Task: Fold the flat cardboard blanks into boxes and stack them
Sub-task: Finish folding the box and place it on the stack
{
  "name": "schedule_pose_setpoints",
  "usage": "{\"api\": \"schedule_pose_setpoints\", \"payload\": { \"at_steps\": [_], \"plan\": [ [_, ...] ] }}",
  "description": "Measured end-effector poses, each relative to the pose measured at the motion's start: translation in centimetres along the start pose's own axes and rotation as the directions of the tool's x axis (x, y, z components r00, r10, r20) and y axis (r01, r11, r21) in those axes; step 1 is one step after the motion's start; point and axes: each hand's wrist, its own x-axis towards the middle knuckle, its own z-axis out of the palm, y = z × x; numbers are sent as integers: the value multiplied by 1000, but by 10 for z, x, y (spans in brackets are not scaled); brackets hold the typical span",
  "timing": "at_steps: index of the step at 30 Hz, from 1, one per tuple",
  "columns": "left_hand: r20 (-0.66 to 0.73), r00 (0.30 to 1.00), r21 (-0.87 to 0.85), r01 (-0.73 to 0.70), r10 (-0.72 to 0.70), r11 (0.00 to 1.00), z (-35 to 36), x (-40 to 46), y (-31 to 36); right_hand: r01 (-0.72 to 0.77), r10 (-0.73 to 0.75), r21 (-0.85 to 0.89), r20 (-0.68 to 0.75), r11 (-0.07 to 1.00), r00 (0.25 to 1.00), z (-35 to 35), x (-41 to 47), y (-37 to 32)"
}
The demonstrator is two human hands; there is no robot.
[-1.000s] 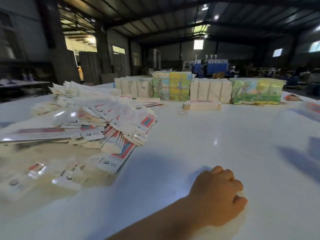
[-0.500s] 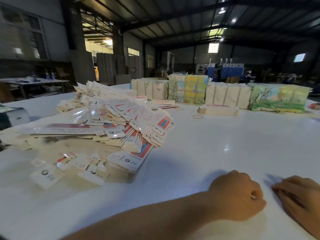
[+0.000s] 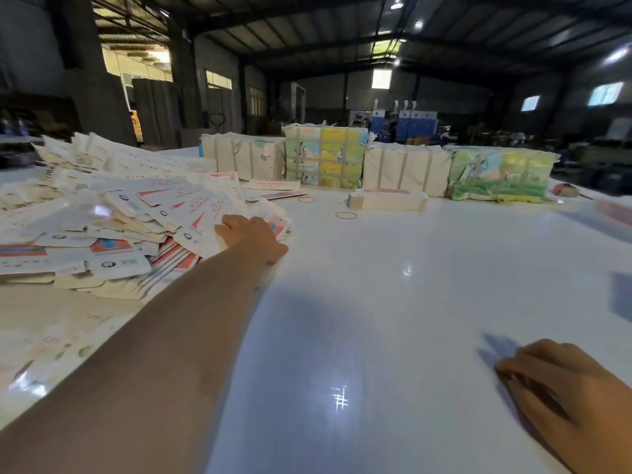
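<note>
A big loose pile of flat white-and-red cardboard blanks covers the left of the white table. My left hand is stretched out onto the pile's right edge and touches the top blanks; its fingertips are hidden behind the hand's back, so no grip shows. My right hand rests on the table at the lower right, fingers loosely bent, holding nothing. One folded box lies alone further back on the table.
Wrapped bundles stand in a row at the table's far side: white ones and colourful printed ones. Two rubber bands lie near the folded box. A dark warehouse lies behind.
My left arm has reached forward and left from the table in front of me onto the pile of blanks. The right hand has stayed low at the right.
</note>
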Motion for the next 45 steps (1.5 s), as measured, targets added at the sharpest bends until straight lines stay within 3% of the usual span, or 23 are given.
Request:
{"api": "schedule_pose_setpoints", "payload": {
  "at_steps": [8,13,18,22,24,26,28,30,32,35,39,43,45],
  "plan": [
    [18,995,-194,96,-95,976,-9,8,1,23,-23,-22,19,999,1000,-2,-1,-5],
    [14,989,-304,145,-148,942,-24,6,-8,-2,-2,-138,-32,990,999,-8,-3,-17],
    [58,980,-358,196,-188,913,-37,-1,-23,-72,83,-113,97,991,992,-16,-5,-26],
    [98,976,-464,215,-192,859,-42,-5,-32,-79,87,-77,117,994,989,-18,-6,-24],
    [58,983,-442,183,-175,878,-46,-11,-35,-76,84,-71,115,995,990,-17,-6,-24],
    [-58,990,-377,100,-132,921,-57,-24,-31,-92,101,-75,137,993,985,-16,-6,-21],
    [-109,991,-435,24,-79,900,-73,-45,-18,-111,122,-73,173,991,977,-15,-6,-18],
    [-101,994,-604,-94,41,792,-89,-73,3,-126,140,-81,204,989,969,-16,-5,-16],
    [-82,972,-764,-203,220,613,-97,-111,25,-142,158,-87,220,986,963,-17,-5,-18],
    [-43,869,-808,-321,494,494,-91,-180,47,-151,168,-88,241,985,956,-21,-4,-20],
    [8,712,-683,-509,702,524,-67,-244,48,-174,184,-65,234,983,955,-22,-6,-19],
    [10,688,-554,-600,725,577,-47,-263,28,-262,243,42,255,964,936,-21,-4,-15],
    [21,689,-526,-609,725,594,-42,-261,21,-382,339,146,250,913,907,-22,-2,-11]
  ]
}}
